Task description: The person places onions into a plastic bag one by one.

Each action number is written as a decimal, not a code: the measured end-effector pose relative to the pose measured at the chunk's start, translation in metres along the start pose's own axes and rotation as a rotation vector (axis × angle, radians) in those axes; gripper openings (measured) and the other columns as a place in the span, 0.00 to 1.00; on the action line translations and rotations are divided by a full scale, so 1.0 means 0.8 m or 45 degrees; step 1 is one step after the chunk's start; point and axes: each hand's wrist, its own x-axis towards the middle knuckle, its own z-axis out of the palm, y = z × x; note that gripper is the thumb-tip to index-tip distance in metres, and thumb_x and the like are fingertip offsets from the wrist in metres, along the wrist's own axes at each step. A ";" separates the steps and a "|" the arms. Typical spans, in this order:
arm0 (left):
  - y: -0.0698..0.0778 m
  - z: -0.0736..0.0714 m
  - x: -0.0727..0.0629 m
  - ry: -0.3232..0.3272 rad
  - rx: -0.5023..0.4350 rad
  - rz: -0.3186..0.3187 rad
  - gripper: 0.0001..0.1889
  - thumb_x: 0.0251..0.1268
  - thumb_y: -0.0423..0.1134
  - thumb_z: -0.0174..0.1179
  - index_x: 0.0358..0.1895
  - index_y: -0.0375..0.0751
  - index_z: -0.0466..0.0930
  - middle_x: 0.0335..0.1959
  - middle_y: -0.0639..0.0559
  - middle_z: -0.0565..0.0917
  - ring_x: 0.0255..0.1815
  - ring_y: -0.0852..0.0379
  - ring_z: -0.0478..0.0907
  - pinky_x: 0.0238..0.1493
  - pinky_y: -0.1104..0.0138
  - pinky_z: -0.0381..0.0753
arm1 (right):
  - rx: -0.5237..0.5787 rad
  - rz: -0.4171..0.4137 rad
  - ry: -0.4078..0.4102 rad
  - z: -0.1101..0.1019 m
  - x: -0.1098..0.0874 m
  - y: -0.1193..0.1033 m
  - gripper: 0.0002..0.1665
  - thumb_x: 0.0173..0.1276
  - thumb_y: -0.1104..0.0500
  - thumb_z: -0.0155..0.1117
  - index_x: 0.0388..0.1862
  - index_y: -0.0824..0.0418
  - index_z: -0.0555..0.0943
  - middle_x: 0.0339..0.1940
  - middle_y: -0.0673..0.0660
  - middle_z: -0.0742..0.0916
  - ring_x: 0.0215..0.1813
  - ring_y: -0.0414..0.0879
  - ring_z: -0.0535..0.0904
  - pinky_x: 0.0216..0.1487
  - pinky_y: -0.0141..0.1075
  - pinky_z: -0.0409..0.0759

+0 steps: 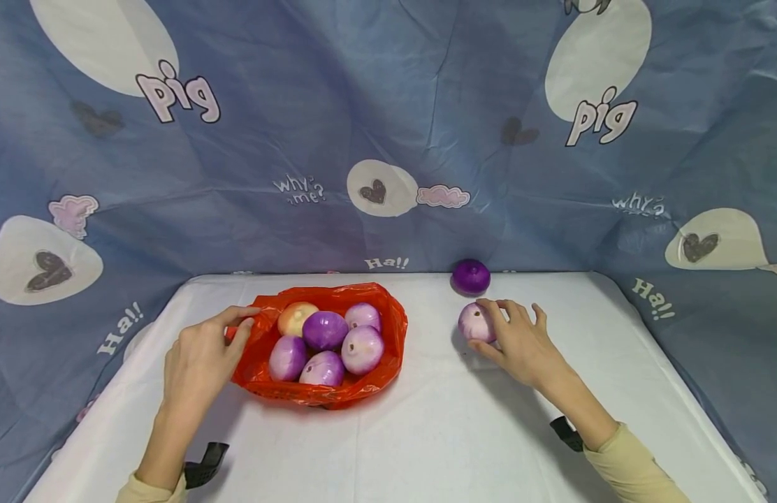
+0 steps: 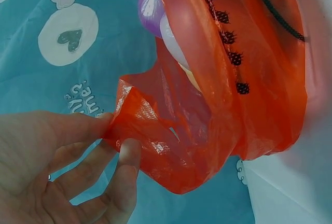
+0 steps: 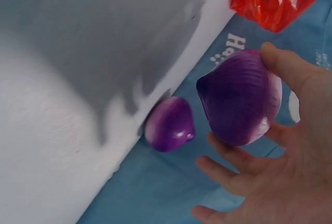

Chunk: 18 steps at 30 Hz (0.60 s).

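My left hand pinches the left edge of a red plastic bag between thumb and fingers. The bag's mouth is spread wide, and several purple onions and a yellowish one lie inside. In the left wrist view the pinched corner of the bag is drawn out toward the fingertips. Over to the right, my right hand grips a purple-and-white onion between thumb and fingers. Its dark purple side faces the right wrist camera, with the other fingers spread.
Another dark purple onion sits on the white table near its back edge, just behind the held onion. A blue printed cloth hangs behind the table and along its sides.
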 end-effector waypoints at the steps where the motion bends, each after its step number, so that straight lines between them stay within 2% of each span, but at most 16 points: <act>1: 0.000 0.000 0.000 -0.001 0.000 -0.002 0.13 0.78 0.43 0.64 0.60 0.49 0.89 0.15 0.53 0.67 0.14 0.55 0.59 0.14 0.64 0.56 | 0.003 -0.005 0.000 0.000 0.001 -0.003 0.42 0.73 0.40 0.73 0.78 0.53 0.69 0.66 0.68 0.82 0.69 0.69 0.79 0.73 0.79 0.57; 8: 0.001 0.000 0.000 -0.006 0.003 0.003 0.13 0.79 0.43 0.64 0.60 0.50 0.89 0.15 0.53 0.66 0.14 0.55 0.58 0.14 0.64 0.55 | 0.034 -0.049 0.021 -0.004 0.007 -0.026 0.43 0.73 0.35 0.71 0.79 0.50 0.70 0.65 0.64 0.82 0.70 0.66 0.79 0.75 0.78 0.54; 18: 0.002 0.000 0.001 -0.023 0.016 -0.009 0.14 0.79 0.43 0.64 0.61 0.50 0.89 0.14 0.53 0.66 0.14 0.55 0.59 0.14 0.64 0.56 | 0.074 -0.104 0.021 -0.011 0.024 -0.060 0.44 0.74 0.31 0.67 0.80 0.48 0.68 0.71 0.63 0.79 0.73 0.63 0.76 0.80 0.76 0.51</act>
